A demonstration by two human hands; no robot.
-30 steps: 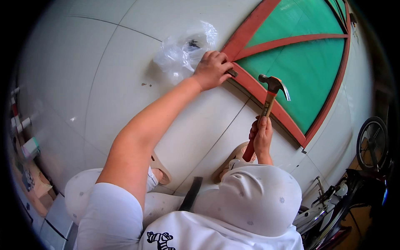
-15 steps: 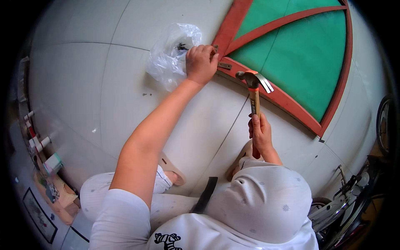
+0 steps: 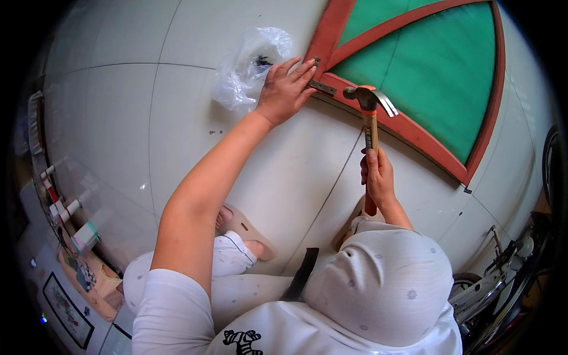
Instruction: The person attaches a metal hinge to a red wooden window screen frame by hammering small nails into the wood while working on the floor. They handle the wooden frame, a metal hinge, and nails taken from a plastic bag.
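Our L hand [image 3: 285, 94] reaches fwd, fingers straight & slightly apart, tips resting at a dark metal plate [image 3: 323, 87] w/ holes; it pinches nothing we can see. Fingers hide the corner, so it's perhaps one bent bracket or two pcs. Our R hand [image 3: 380, 174] is wrapped round a claw hammer [image 3: 370, 121], head up, near the plate. Best, we'd say: press the metal flat, square to the red frame [image 3: 414, 134], fingertips clear of the hammer. Beyond: green panel [image 3: 444, 77] inside the frame; clear plastic bag [image 3: 234, 83] beside our L hand. Vs. prev. frame: L fingers, bunched then, are now stretched out.
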